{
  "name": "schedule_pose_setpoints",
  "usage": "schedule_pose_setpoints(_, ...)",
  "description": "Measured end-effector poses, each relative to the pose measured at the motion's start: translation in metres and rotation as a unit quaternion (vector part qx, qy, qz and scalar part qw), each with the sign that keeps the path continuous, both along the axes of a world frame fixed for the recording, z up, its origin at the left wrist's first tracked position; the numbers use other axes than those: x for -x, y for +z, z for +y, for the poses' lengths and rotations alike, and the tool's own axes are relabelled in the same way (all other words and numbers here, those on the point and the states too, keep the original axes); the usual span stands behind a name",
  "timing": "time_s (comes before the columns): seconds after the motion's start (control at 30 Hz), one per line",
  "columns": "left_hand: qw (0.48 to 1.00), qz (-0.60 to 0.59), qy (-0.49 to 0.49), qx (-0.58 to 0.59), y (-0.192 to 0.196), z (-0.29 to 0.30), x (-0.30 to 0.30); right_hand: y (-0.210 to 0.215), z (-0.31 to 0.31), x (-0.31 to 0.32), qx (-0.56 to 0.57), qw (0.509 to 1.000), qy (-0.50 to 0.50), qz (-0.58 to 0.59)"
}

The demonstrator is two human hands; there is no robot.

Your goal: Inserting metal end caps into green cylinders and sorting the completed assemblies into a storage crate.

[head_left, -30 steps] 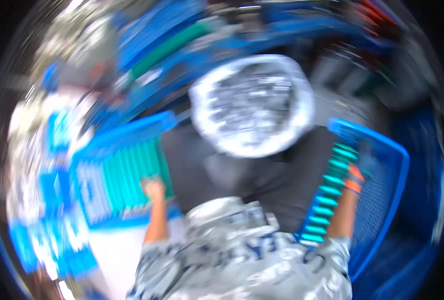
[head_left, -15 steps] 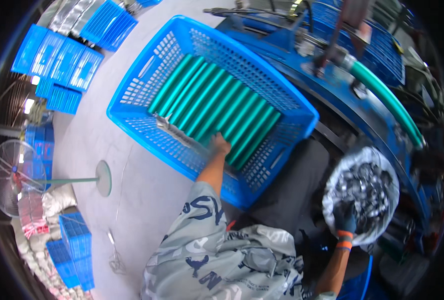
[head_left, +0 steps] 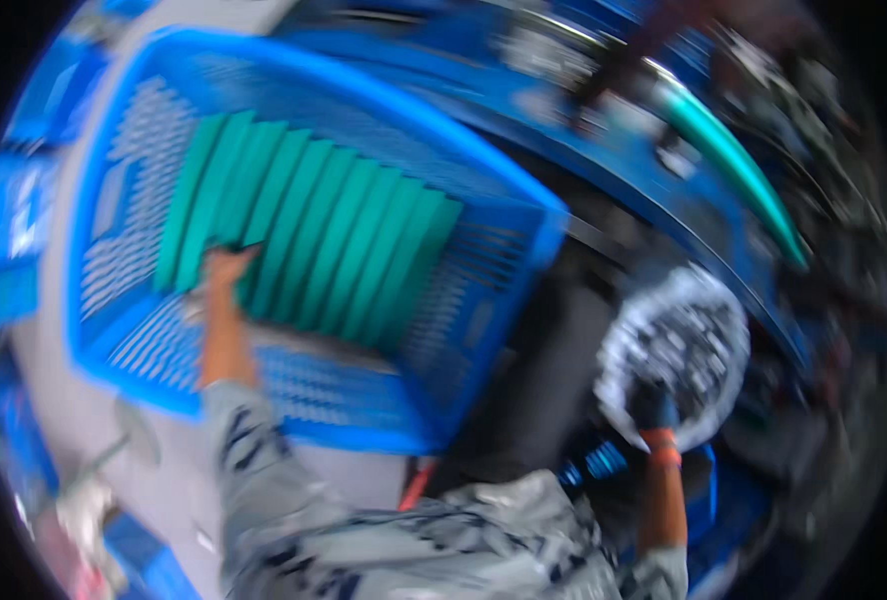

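Observation:
A large blue plastic basket [head_left: 344,425] holds a row of green tubes [head_left: 309,225] lying side by side. My bare left hand [head_left: 228,268] is over the near ends of the tubes toward the left of the row, close against them. Motion blur smears its fingers, so a grip cannot be made out. On the right, my right hand [head_left: 654,408], in a dark glove with an orange band at the wrist, reaches into a container lined with a whitish bag [head_left: 739,345]. Small shiny metal pieces [head_left: 669,345] fill it, and the fingers of this hand are hidden among them.
Beyond the basket runs a blue metal machine frame [head_left: 574,135], with a green hose [head_left: 734,165] curving down at its right. More blue crates [head_left: 19,215] stand at the far left. My dark-clothed leg [head_left: 539,350] lies between basket and container.
My left hand has moved left along the row of tubes. The view has shifted and blurred, with the basket now further left. My right hand stays in the container of metal pieces.

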State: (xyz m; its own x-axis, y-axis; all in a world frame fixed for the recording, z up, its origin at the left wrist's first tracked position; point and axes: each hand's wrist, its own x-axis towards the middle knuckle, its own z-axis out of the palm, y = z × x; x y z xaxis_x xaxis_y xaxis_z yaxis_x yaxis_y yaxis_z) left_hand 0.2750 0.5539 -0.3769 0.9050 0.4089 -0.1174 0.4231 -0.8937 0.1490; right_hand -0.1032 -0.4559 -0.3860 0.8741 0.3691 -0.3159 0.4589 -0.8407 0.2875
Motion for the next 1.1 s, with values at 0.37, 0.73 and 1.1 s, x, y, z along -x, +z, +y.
schedule_pose_setpoints(0.37,0.991,-0.018,0.052,0.123,0.009,-0.026,0.051,0.134,0.007,-0.054,-0.336,0.739,-0.566,-0.144)
schedule_pose_setpoints(0.73,0.853,-0.265,0.071,0.444,0.037,-0.278,0.156,0.139,-0.107,-0.06,-0.141,0.81,-0.563,-0.089)
schedule_pose_setpoints(1.1,0.957,-0.052,-0.093,0.268,0.12,-0.42,0.261,0.134,-0.205,0.077,-0.088,0.721,-0.529,-0.438)
